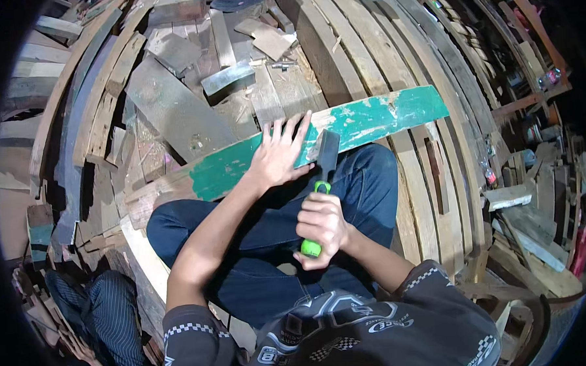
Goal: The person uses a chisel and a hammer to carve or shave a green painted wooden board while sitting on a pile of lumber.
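A long wooden board (388, 110) with chipped green paint lies across my lap, tilted up toward the right. My left hand (280, 151) rests flat on its painted face, fingers spread toward the far edge. In my right hand (322, 222) is a chisel (329, 152), its green and black handle wrapped by my fingers. The wide metal blade points away from me and overlaps the board beside a patch of bare wood. From this view I cannot tell whether the cutting edge touches the wood.
Stacked long planks (392, 54) run along the right side. Ahead lie a wide grey board (178, 106), a metal-faced block (228, 78) and wood scraps (270, 40). Another person's striped trouser leg (119, 321) is at the lower left. Plastic bottles (550, 78) sit among timber at far right.
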The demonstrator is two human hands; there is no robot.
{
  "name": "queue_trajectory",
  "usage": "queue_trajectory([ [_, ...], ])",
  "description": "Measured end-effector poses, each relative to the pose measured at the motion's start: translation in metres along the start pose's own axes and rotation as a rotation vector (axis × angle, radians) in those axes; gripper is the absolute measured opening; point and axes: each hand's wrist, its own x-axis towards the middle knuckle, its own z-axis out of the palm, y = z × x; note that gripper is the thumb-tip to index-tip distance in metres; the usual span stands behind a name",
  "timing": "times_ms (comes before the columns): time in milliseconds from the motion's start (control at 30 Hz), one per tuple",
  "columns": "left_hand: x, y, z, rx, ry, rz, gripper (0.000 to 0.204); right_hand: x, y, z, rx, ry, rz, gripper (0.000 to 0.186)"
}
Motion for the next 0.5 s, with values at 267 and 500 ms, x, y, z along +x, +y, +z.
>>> queue_trajectory([
  [267, 0.003, -0.005, 0.003, 0.058, 0.014, 0.020, 0.118, 0.008, 0.000, 0.003, -0.015, 0.025, -0.010, 0.040],
  [500, 0.000, -0.004, 0.000, 0.066, -0.037, -0.007, 0.120, 0.006, -0.001, 0.020, -0.034, 0.066, -0.025, 0.041],
])
